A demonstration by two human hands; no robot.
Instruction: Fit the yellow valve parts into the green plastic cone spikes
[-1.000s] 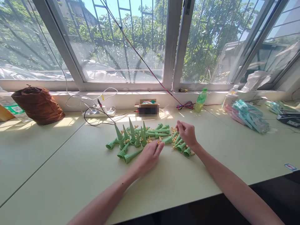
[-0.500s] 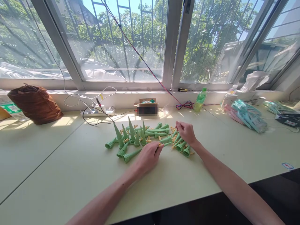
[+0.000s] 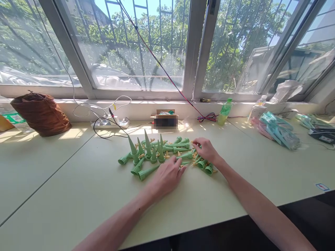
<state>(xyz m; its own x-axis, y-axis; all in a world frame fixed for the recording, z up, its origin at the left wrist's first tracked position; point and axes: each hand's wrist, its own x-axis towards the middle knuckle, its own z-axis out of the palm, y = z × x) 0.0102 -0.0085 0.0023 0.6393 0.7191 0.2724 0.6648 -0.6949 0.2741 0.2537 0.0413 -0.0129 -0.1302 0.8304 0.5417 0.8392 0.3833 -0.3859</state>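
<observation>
Green watering spikes (image 3: 149,153) heaped mid-frame on bench (image 3: 78,181).
I note left hand (image 3: 167,176) flat, fingers loose, touching the heap; right hand (image 3: 207,151) curled over yellow fittings (image 3: 194,162), grip not discernible.

A single head-worn camera is looking forward and down from the near edge of the pale table (image 3: 65,181); it is facing the window (image 3: 146,52) running along the far side, taking in the sill and the trees outside; both forearms are entering from the bottom, so it is sitting close above the left hand (image 3: 167,176) and the right hand (image 3: 208,151); the wide lens is bending lines at the edges, and the view is perhaps tilting slightly.
</observation>
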